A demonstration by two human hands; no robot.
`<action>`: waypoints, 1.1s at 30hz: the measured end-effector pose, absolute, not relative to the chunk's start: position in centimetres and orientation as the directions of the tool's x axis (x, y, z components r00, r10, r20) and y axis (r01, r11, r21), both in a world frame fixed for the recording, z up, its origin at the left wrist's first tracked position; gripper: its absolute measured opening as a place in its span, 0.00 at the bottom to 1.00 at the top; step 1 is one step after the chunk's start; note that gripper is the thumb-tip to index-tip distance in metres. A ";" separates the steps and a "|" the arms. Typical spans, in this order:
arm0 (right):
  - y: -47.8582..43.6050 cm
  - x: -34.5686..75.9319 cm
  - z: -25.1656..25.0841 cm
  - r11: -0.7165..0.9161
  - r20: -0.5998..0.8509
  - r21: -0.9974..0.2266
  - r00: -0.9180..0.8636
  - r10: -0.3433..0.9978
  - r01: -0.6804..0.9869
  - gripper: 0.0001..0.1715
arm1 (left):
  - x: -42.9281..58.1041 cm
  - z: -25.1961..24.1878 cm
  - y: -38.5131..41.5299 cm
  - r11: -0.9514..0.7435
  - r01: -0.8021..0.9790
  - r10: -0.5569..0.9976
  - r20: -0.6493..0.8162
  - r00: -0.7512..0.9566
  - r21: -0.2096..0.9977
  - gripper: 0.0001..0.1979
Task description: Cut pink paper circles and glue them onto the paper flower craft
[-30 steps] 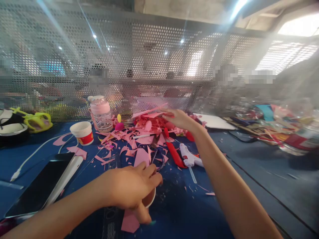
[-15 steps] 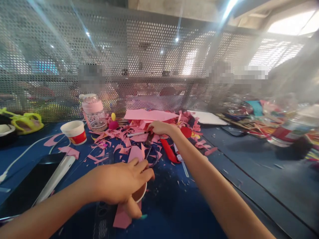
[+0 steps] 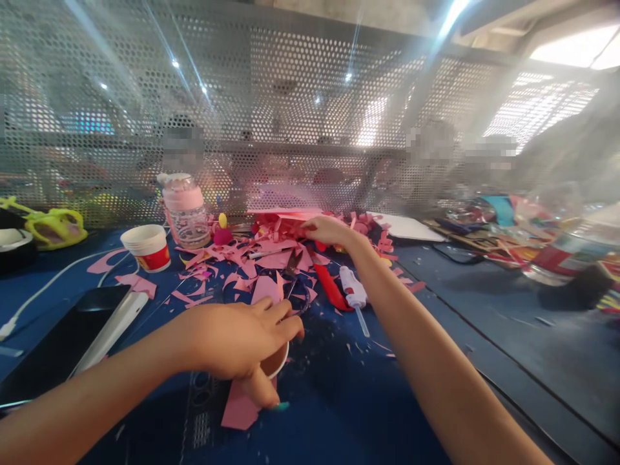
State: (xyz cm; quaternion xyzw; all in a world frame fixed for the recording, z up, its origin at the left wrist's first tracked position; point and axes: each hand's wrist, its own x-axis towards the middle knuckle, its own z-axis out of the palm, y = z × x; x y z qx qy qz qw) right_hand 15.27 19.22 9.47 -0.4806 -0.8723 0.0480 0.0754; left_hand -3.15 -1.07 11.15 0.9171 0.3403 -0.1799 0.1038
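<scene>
My left hand (image 3: 247, 339) is closed around a paper cup (image 3: 279, 361), hiding most of it. A pink paper strip (image 3: 239, 410) shows under the cup and the hand. Farther back, my right hand (image 3: 327, 230) reaches into a heap of pink paper scraps (image 3: 271, 245), beside a larger pink sheet (image 3: 285, 212). Its fingers are bent together among the paper, and what lies between them is hidden. Scissors (image 3: 293, 263) lie partly open between the two hands. Near my right forearm are a red-handled tool (image 3: 329, 284) and a white glue gun (image 3: 352, 287) with a clear stick.
At left stand stacked paper cups (image 3: 145, 245) and a pink-topped bottle (image 3: 183, 206). A phone (image 3: 72, 329), a white cable (image 3: 53, 274) and a yellow-green object (image 3: 58, 227) are there too. A perforated metal screen (image 3: 300, 116) closes the back. Another bottle (image 3: 557, 255) stands at right.
My right hand has moved from the scissors back and slightly right, deeper into the pink paper. The scissors and glue gun show more fully. My left hand stays on the cup.
</scene>
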 end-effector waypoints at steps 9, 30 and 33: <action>18.7 15.4 10.3 0.542 0.144 -0.156 -0.524 0.840 0.826 0.23 | -3.5 9.9 -0.3 -0.705 0.682 0.587 -0.381 0.715 0.195 0.39; 18.9 12.4 6.5 0.637 0.027 -0.155 -0.641 0.767 0.755 0.40 | -3.5 9.8 -0.3 -0.700 0.689 0.592 -0.388 0.706 0.188 0.40; 19.2 12.8 6.7 0.641 0.046 -0.160 -0.643 0.764 0.751 0.41 | -3.4 9.9 -0.4 -0.695 0.695 0.599 -0.385 0.702 0.185 0.39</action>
